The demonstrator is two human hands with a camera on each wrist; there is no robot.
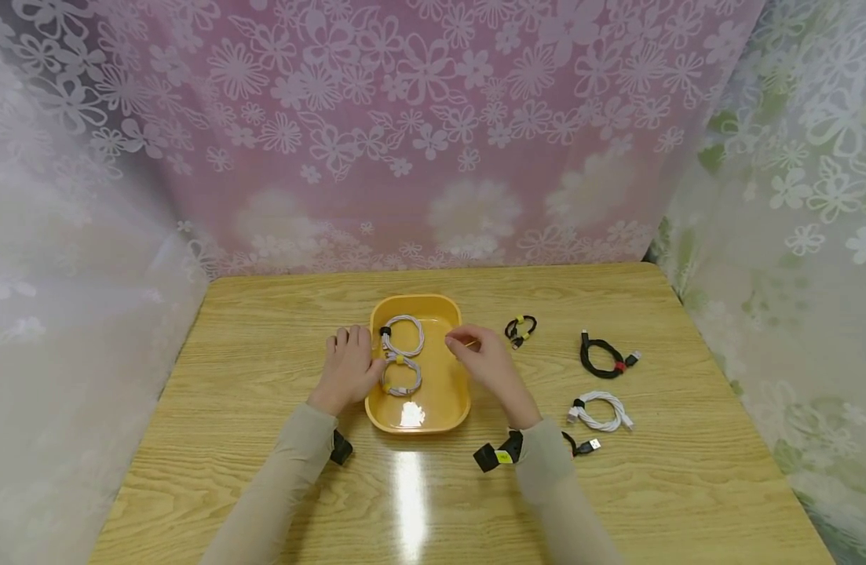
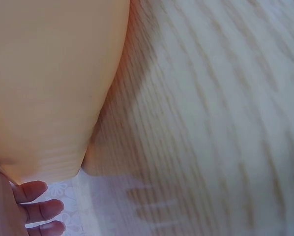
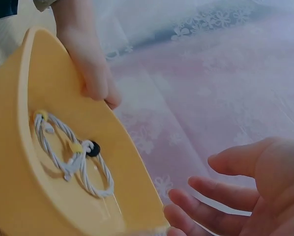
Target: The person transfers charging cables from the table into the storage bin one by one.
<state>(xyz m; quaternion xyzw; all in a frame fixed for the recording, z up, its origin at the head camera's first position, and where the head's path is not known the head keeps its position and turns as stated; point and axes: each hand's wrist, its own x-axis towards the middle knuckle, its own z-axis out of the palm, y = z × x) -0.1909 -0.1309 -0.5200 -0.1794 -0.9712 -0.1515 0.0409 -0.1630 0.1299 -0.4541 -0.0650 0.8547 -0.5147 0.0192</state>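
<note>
A yellow plastic bin [image 1: 418, 430] stands on the table in the head view. Inside, along its left side, lie a coiled white cable [image 1: 422, 337] with a black tie and a coiled grey-white cable [image 1: 418, 375] with yellow ties. My left hand [image 1: 346, 370] grips the bin's left wall, thumb over the rim and fingers outside. At the right rim hovers my right hand [image 1: 491, 367], its fingers loosely bent; the right wrist view shows the thumb [image 3: 233, 160] apart from the fingers and nothing held.
Right of the bin lie a small black cable [image 1: 535, 323] with yellow ties, a black cable [image 1: 602, 375] with a red tie, and a white cable [image 1: 605, 428]. Another black cable [image 1: 586, 447] is partly hidden by my right sleeve. Flowered curtains [image 1: 433, 157] surround the wooden table [image 1: 277, 314].
</note>
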